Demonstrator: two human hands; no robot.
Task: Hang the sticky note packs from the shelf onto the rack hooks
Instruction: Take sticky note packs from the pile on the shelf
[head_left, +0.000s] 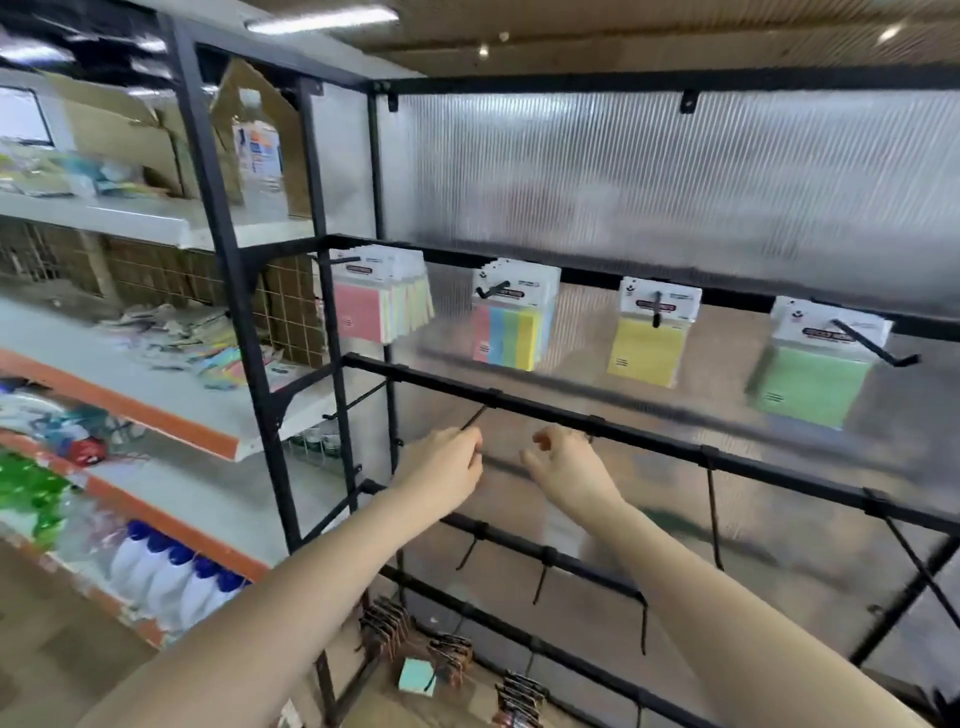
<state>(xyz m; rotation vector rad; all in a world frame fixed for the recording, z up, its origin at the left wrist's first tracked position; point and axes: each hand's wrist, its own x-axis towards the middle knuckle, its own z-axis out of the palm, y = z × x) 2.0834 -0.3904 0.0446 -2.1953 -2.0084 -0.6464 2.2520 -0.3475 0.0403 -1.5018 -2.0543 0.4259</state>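
Below the upper black rail of the metal rack (597, 273), at about 6 o'clock from the hanging packs, both my hands are at the second black rail (545, 410). My left hand (447, 467) has its fingers curled around the tip of a thin black hook (474, 418) that points out from this rail; I cannot tell if a pack is between the fingers, none shows. My right hand (569, 467) is just beside it at 3 o'clock, with fingers loosely bent and holding nothing that I can see.

I judge that the step is to prepare this bare hook for the next pack. To do it well, I should keep the hook steady with the left hand, bring the pack's punched hole straight to the tip, and slide it fully back to the rail.

On the upper rail four hooks already carry packs: a thick bunch of pink and pale sticky note packs (382, 301) at 11 o'clock, a striped multicolour pack (514, 332), a yellow pack (649, 348), and a green pack (810, 384) at 2 o'clock.

More packs lie in a loose, blurred pile (208, 348) at 9 o'clock on the grey shelf with orange edge (171, 421). Lower down, at 8 o'clock, stand white bottles with blue caps (171, 566).
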